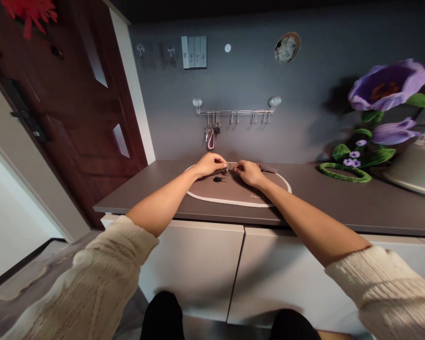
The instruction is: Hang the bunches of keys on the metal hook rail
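Note:
Both my hands reach over an oval grey mat (233, 196) with a pale rim that lies on a dark countertop. My left hand (209, 164) is closed in a pinch on a small metal key ring (225, 170) held just above the mat. My right hand (248, 172) is also closed, its fingertips meeting the same ring from the right. A dark key (218, 179) lies on the mat below my left hand. A flat dark tag or fob (268, 168) lies just behind my right hand.
A hook rail (235, 112) on the grey wall holds a bunch of keys with a pink loop (211, 137). A dark wooden door (63, 108) stands at the left. Purple artificial flowers (382, 113) and a grey container (412, 170) stand at the right. White cabinet doors (212, 269) lie below.

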Tool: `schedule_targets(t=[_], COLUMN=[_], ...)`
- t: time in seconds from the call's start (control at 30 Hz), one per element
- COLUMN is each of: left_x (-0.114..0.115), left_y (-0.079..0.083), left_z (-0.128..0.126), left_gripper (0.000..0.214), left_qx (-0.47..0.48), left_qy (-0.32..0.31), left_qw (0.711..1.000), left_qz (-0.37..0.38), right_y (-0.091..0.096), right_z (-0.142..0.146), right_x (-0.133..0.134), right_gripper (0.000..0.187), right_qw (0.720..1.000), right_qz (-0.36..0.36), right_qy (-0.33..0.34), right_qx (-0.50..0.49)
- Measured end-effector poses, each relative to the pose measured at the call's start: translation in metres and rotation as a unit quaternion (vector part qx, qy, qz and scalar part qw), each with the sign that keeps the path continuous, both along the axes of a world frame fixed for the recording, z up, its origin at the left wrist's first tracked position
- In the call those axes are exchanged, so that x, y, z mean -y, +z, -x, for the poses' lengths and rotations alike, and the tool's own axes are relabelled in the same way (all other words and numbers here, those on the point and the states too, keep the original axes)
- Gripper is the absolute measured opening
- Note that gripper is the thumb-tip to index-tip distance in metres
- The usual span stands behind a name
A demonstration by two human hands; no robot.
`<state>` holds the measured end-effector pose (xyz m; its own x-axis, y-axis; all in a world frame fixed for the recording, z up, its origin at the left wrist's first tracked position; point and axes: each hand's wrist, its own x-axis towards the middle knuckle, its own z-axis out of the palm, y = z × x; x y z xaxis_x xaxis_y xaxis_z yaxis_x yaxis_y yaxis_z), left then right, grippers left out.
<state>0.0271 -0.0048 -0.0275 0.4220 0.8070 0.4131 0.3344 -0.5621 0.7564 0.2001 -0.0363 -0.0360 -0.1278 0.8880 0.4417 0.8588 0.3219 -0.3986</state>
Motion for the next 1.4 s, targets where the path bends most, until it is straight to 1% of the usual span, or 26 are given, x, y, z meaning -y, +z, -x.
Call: schedule_targets(t=[0.1,0.2,0.33,0.47,0.67,0.87,1.07,1.17,1.27,1.4], left_x=[0.006,0.010,0.010,0.005,0.001,0.006,0.007,0.007,0.006,0.001], left_y=[0.004,0.009,0.013,0.013,0.013,0.015,0.014,0.014,0.014,0.013], left_z=[0.000,0.000,0.000,0.000,-0.003,-0.007,-0.009,-0.008,-0.006,-0.005], left_gripper=[0.017,0.018,0.024,0.027,0.032,0.031,0.030,0.029,0.029,0.027], left_qx=[0.040,0.087,0.143,0.195,0.263,0.273,0.292,0.303,0.305,0.311], left_qy=[0.007,0.007,-0.012,-0.031,-0.041,-0.056,-0.066,-0.066,-0.067,-0.059], left_qw=[0.999,0.995,0.987,0.977,0.959,0.956,0.951,0.947,0.948,0.948], left_qz=[0.020,0.046,0.078,0.075,0.092,0.090,0.083,0.080,0.066,0.043], right_y=[-0.002,-0.005,-0.004,0.003,0.010,0.012,0.013,0.014,0.018,0.025], right_z=[0.000,0.001,0.004,0.009,0.013,0.013,0.012,0.014,0.017,0.020], right_x=[0.000,-0.003,-0.004,0.003,0.009,0.008,0.004,0.003,0.004,0.003], right_gripper=[0.010,0.009,0.014,0.019,0.028,0.037,0.036,0.035,0.033,0.030], right_qw=[0.998,0.989,0.966,0.944,0.925,0.914,0.912,0.907,0.903,0.909], right_qz=[0.007,0.011,0.016,0.011,-0.005,-0.015,-0.033,-0.041,-0.042,-0.054], right_qy=[0.027,0.057,0.095,0.132,0.173,0.181,0.166,0.166,0.169,0.167], right_qx=[-0.056,-0.133,-0.239,-0.302,-0.340,-0.363,-0.373,-0.386,-0.393,-0.377])
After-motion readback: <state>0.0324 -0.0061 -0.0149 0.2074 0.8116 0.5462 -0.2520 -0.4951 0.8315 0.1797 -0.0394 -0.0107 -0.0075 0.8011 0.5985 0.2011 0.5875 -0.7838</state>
